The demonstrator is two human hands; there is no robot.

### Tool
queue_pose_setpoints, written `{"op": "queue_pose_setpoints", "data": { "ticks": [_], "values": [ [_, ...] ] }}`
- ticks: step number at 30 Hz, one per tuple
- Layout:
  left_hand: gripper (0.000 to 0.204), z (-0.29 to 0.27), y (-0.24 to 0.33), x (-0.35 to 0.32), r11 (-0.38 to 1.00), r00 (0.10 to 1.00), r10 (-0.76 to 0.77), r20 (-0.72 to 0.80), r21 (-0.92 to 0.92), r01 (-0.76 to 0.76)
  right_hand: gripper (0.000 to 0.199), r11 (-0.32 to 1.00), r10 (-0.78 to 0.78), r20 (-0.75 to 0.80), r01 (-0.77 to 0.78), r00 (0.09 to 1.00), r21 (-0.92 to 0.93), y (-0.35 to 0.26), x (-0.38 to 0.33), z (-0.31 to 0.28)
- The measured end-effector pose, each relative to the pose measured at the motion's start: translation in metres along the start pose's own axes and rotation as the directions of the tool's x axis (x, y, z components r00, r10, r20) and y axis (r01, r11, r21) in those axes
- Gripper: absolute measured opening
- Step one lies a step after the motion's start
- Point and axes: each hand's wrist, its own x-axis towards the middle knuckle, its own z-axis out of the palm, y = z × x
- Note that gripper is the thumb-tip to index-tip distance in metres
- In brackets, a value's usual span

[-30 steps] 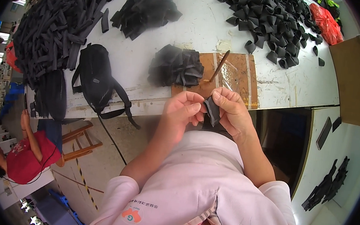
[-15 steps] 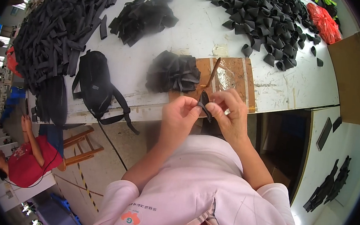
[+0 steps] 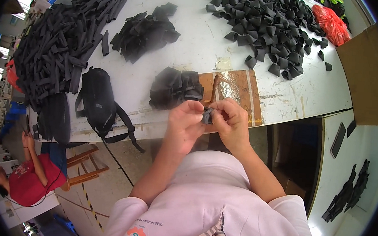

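Note:
A small dark grey fabric piece point(image 3: 207, 115) is pinched between the fingertips of my left hand point(image 3: 184, 123) and my right hand point(image 3: 231, 125). It looks bunched up, and my fingers cover part of it. Both hands are just over the table's front edge, at a brown board point(image 3: 248, 88) banded with clear tape. A thin brown upright rod point(image 3: 214, 87) rises from the board right behind my fingers. Beyond my left hand lies a heap of flat black fabric pieces point(image 3: 176, 89), overlapping the board's left side.
Black fabric strips point(image 3: 54, 39) pile up far left, near another black heap point(image 3: 147, 33). Folded black loops point(image 3: 269, 26) cover the far right, beside a red plastic bag point(image 3: 331, 25) and a cardboard box point(image 3: 366, 75). A black strapped pouch point(image 3: 97, 98) lies left. A person in red point(image 3: 38, 174) sits beyond.
The fabric piece stood up as a pointed loop and is now more bunched, showing a lighter grey side. My right fingers have closed in on it. The whole view has shifted slightly.

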Motion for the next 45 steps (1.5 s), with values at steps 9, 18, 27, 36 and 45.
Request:
{"op": "queue_pose_setpoints", "data": {
  "ticks": [9,18,27,36,45],
  "values": [
    [0.008,-0.004,-0.018,0.002,0.452,0.809,0.57,0.146,0.766,-0.457,0.004,0.131,0.389,0.638,-0.726,0.664,0.675,-0.011,0.01,-0.022],
    [0.017,0.03,0.031,0.005,0.818,0.8,-0.069,0.597,-0.425,0.388,0.024,0.458,0.178,0.577,-0.586,0.797,0.668,-0.059,0.044,-0.047],
    [0.014,0.021,0.027,0.029,0.996,0.982,0.064,0.177,0.047,-0.073,0.03,0.721,0.143,0.505,-0.439,0.851,0.535,-0.019,0.061,-0.025],
    [0.023,0.04,0.039,0.028,0.167,0.603,0.504,0.618,0.616,-0.77,0.03,0.974,-0.216,-0.004,0.216,0.976,0.063,-0.035,0.047,-0.036],
    [0.012,0.026,0.035,0.026,0.875,0.826,0.438,0.354,0.043,-0.482,0.024,0.938,-0.33,0.027,0.324,0.944,0.124,-0.053,0.048,-0.032]
  ]
}}
